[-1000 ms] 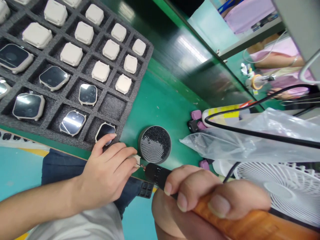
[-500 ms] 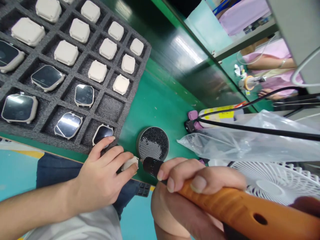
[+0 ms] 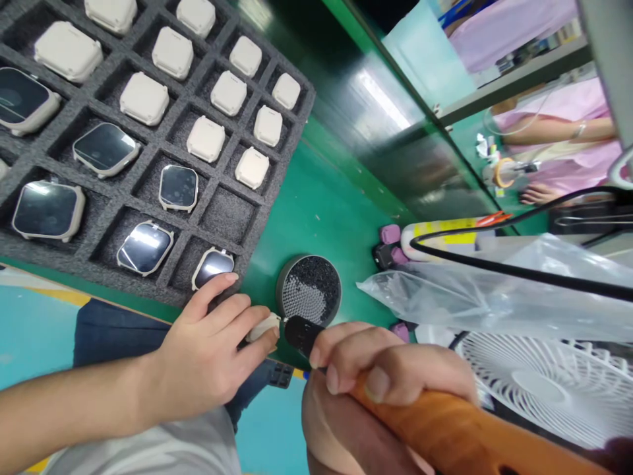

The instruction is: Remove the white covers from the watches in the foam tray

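My left hand [image 3: 210, 353] is closed around a beige smartwatch case [image 3: 264, 326], held on its edge near the front of the bench. Fingers cover most of the case. My right hand [image 3: 390, 369] grips an orange electric screwdriver [image 3: 445, 429]. Its black nose [image 3: 301, 334] points at the near corner of the case, with the short bit at that corner; whether it touches is too small to tell. Just beyond stands a round dish [image 3: 281, 290] of tiny black screws on a perforated plate. The left index finger reaches over a watch [image 3: 212, 267] in the tray corner.
A grey foam tray [image 3: 123, 280] holds several watches, some screen up, some back up. At the right lie a clear plastic bag [image 3: 435, 290], a black cable [image 3: 514, 264], a yellow-labelled bottle [image 3: 440, 234] and a white fan [image 3: 539, 386]. A co-worker's arm [image 3: 548, 132] shows beyond the partition.
The view has shifted slightly, so tray and dish sit further right. Both hands keep nearly the same hold, with the screwdriver bit still at the case corner.
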Available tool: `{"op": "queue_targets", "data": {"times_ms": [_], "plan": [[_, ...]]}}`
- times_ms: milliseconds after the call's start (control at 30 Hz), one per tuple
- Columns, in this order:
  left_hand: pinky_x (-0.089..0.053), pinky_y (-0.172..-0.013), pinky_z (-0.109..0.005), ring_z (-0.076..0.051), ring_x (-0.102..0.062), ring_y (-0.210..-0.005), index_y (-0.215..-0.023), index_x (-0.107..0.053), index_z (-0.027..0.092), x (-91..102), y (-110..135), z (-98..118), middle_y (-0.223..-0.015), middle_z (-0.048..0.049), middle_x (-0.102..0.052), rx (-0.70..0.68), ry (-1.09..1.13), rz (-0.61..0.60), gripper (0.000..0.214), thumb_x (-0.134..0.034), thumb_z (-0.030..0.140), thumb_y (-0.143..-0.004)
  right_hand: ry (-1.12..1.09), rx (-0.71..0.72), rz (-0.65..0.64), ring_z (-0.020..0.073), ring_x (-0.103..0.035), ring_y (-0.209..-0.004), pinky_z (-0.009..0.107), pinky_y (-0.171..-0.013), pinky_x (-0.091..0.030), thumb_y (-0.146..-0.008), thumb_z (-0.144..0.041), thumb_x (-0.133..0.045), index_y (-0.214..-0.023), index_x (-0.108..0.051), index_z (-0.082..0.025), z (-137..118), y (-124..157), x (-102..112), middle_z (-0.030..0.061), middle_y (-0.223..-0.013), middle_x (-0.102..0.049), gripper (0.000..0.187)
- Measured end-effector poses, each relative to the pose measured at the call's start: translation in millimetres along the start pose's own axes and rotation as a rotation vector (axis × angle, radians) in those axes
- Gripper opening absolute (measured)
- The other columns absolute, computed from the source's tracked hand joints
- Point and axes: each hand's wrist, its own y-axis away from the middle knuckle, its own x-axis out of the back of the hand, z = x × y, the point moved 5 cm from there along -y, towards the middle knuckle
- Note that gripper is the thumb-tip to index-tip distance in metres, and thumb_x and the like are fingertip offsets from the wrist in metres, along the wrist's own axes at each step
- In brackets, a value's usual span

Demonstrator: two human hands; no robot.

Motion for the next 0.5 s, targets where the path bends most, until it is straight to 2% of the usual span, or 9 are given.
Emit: {"op": "queue_targets", "data": {"times_ms": [67, 100, 233, 333, 433, 500], "plan": [[-0.027, -0.129, -0.047, -0.016, -0.059, -0.110, -0.112, -0.077, 0.028, -0.2, -0.8, 0.2, -0.119, 0.0039, -0.074, -0.004, -0.002, -0.004, 0.026, -0.059, 0.023, -0.094, 0.009, -0.007, -0.094, 0.0109, -0.065, -0.067, 0.030, -0.064, -0.058, -0.100, -0.042, -0.056, -0.084, -0.051, -0.013, 0.4, -1.3, -1.8, 0.0007, -0.072, -0.058, 0.034], [-0.027, -0.129, -0.047, -0.016, -0.059, -0.110, -0.112, -0.077, 0.028, -0.2, -1.0, 0.4, -0.119, 0.0037, -0.074, -0.007, -0.004, -0.003, 0.025, -0.060, 0.023, -0.094, 0.009, -0.018, -0.100, 0.0110, -0.065, -0.067, 0.030, -0.064, -0.058, -0.100, -0.042, -0.056, -0.083, -0.051, -0.013, 0.7, -2.1, -3.0, 0.0006, -0.071, -0.057, 0.034], [-0.028, -0.129, -0.047, -0.016, -0.059, -0.109, -0.114, -0.076, 0.029, -0.1, -0.4, 0.8, -0.119, 0.0040, -0.074, -0.009, -0.015, 0.001, 0.026, -0.061, 0.024, -0.094, 0.032, -0.025, 0.070, 0.0077, -0.058, -0.062, 0.025, -0.062, -0.053, -0.106, -0.035, -0.044, -0.077, -0.043, -0.012, 0.2, -2.7, -8.9, -0.0006, -0.065, -0.048, 0.037], [-0.027, -0.130, -0.046, -0.015, -0.059, -0.108, -0.113, -0.076, 0.030, -0.2, 0.2, 0.7, -0.119, 0.0047, -0.074, -0.003, -0.020, 0.001, 0.024, -0.062, 0.025, -0.094, 0.014, -0.052, 0.071, 0.0087, -0.057, -0.062, 0.026, -0.063, -0.052, -0.106, -0.040, -0.045, -0.078, -0.045, -0.012, -0.9, 1.4, -15.4, -0.0001, -0.064, -0.049, 0.039], [-0.026, -0.131, -0.046, -0.014, -0.060, -0.108, -0.113, -0.075, 0.030, -0.9, -0.3, 1.3, -0.117, 0.0058, -0.074, 0.004, -0.040, -0.003, 0.022, -0.066, 0.027, -0.093, -0.003, -0.089, 0.118, 0.0120, -0.060, -0.069, 0.031, -0.068, -0.054, -0.099, -0.057, -0.052, -0.093, -0.055, -0.016, -8.0, 4.6, -12.1, 0.0014, -0.075, -0.053, 0.042], [-0.027, -0.131, -0.045, -0.013, -0.061, -0.107, -0.115, -0.074, 0.031, -1.4, -0.9, 1.7, -0.114, 0.0065, -0.075, 0.016, -0.068, -0.008, 0.023, -0.070, 0.030, -0.092, 0.012, -0.049, 0.198, 0.0127, -0.061, -0.074, 0.035, -0.070, -0.055, -0.099, -0.061, -0.052, -0.115, -0.059, -0.028, -17.4, 3.4, -5.2, 0.0003, -0.087, -0.054, 0.037]]}}
